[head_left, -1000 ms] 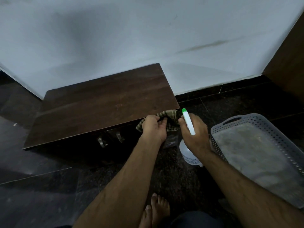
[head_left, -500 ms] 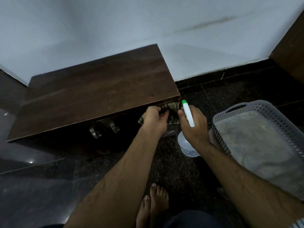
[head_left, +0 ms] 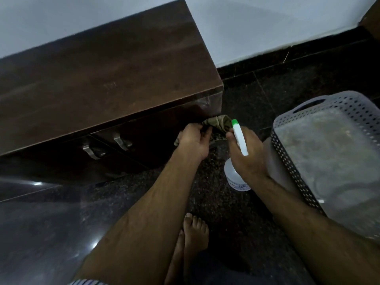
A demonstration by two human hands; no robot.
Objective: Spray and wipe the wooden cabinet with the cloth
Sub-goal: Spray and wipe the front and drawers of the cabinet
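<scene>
Our left hand [head_left: 195, 140] grips the cloth [head_left: 216, 125] against the cabinet [head_left: 102, 83] front; our right hand [head_left: 246, 153] clasps the spray bottle [head_left: 239, 138].

- The spray bottle [head_left: 236, 177] carried a label with dark print near its base, too small and blurred to read.
- No other text showed.

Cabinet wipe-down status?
Done: can't tell; no wet streaks visible on the cabinet top. In hand: left hand presses the cloth at the front right corner; right hand grips the spray bottle. Left: probably most surfaces.
</scene>
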